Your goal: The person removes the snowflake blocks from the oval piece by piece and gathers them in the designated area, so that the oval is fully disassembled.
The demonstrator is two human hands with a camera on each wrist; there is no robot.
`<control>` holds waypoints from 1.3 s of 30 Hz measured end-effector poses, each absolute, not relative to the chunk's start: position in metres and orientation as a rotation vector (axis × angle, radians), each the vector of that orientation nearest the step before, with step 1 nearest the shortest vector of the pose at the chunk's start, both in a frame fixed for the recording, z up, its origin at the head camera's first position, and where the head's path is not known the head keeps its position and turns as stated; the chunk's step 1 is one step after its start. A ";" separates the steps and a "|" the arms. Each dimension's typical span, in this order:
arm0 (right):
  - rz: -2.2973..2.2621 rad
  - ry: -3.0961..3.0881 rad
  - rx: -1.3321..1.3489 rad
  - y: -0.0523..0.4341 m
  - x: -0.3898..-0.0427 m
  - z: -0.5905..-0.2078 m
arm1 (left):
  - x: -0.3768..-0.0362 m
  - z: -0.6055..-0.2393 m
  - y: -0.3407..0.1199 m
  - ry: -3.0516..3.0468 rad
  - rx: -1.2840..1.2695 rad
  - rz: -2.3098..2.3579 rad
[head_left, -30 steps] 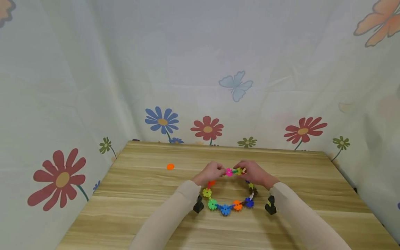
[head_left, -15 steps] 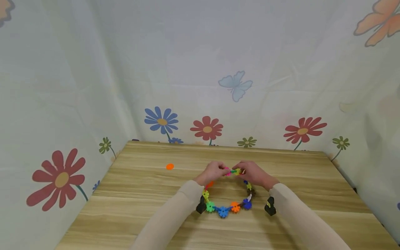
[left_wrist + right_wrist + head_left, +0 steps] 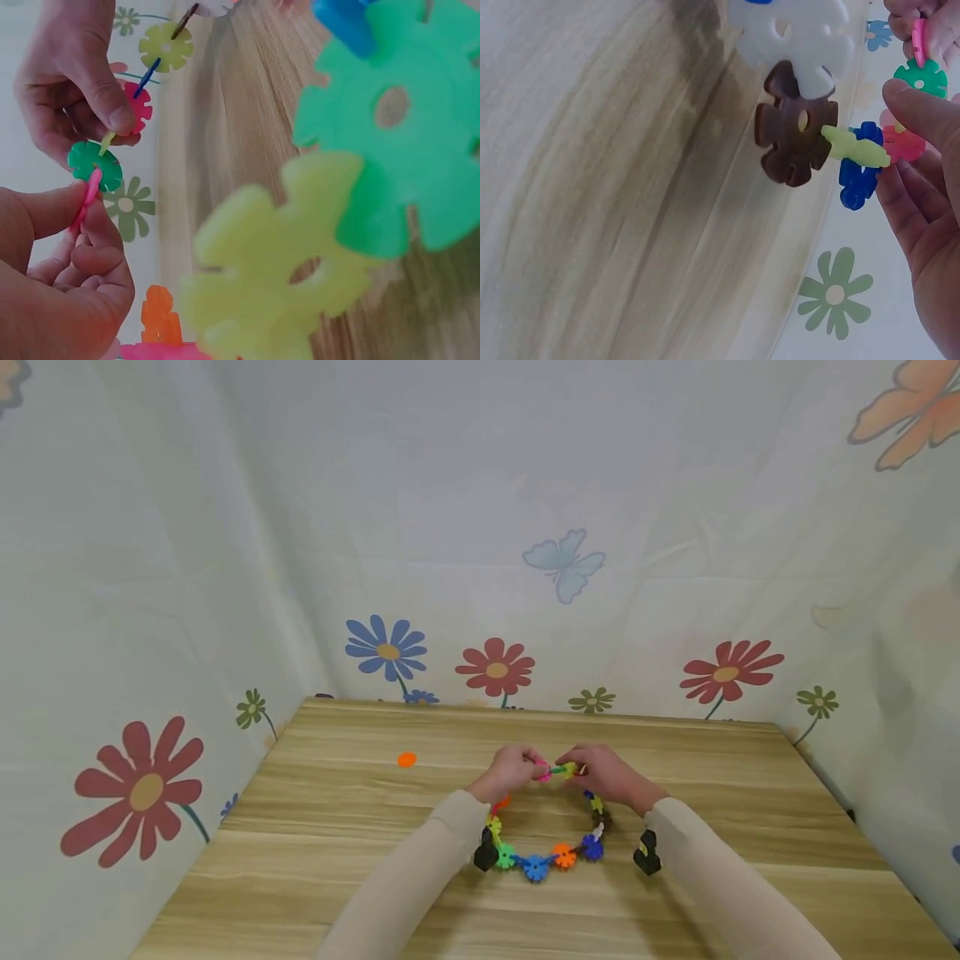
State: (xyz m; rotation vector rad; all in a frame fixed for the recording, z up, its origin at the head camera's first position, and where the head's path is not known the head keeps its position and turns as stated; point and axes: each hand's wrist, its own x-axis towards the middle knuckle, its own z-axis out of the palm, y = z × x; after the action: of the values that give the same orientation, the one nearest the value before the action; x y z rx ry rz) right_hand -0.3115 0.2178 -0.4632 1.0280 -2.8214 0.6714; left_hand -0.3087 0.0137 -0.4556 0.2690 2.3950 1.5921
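Both hands pinched the top of the snowflake-disc ring (image 3: 546, 827)
Left hand (image 3: 512, 772) gripped the pink disc (image 3: 542, 771), right hand (image 3: 606, 774) the green disc (image 3: 561, 769); notched plastic loop hung between them.

wooden table (image 3: 315, 827), lone orange disc (image 3: 407, 760), flower-and-butterfly printed curtain (image 3: 480, 527)

wooden table (image 3: 315, 827) | orange disc (image 3: 407, 759) lies on it (far left side)

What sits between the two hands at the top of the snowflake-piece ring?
In the left wrist view, a green piece bridges the left hand, pinching a pink piece, and the right hand. The head view shows the same short link.
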 end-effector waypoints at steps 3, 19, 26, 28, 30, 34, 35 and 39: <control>0.675 -2.826 1.025 0.217 -0.310 -0.461 | -0.307 -0.453 0.014 2.430 0.241 1.575; 0.621 -2.844 1.015 0.223 -0.308 -0.466 | -0.321 -0.452 -0.032 2.424 0.267 1.668; 0.655 -2.851 1.019 0.224 -0.307 -0.465 | -0.326 -0.456 -0.064 2.461 0.253 1.691; 0.657 -2.851 1.019 0.224 -0.307 -0.465 | -0.325 -0.457 -0.072 2.462 0.246 1.688; 0.654 -2.854 1.020 0.223 -0.307 -0.465 | -0.326 -0.459 -0.080 2.467 0.236 1.677; 0.656 -2.869 1.009 0.223 -0.306 -0.463 | -0.329 -0.464 -0.095 2.515 0.204 1.622; 0.656 -2.872 1.006 0.223 -0.306 -0.463 | -0.330 -0.466 -0.099 2.537 0.205 1.597; 0.661 -2.880 0.999 0.221 -0.306 -0.461 | -0.334 -0.472 -0.114 2.628 0.209 1.488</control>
State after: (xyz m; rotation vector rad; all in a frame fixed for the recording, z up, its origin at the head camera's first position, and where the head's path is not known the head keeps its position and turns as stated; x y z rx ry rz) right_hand -0.3060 0.2212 -0.4609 0.9989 -2.8805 0.6606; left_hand -0.3342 -0.1135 -0.4720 0.2089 2.6284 1.4879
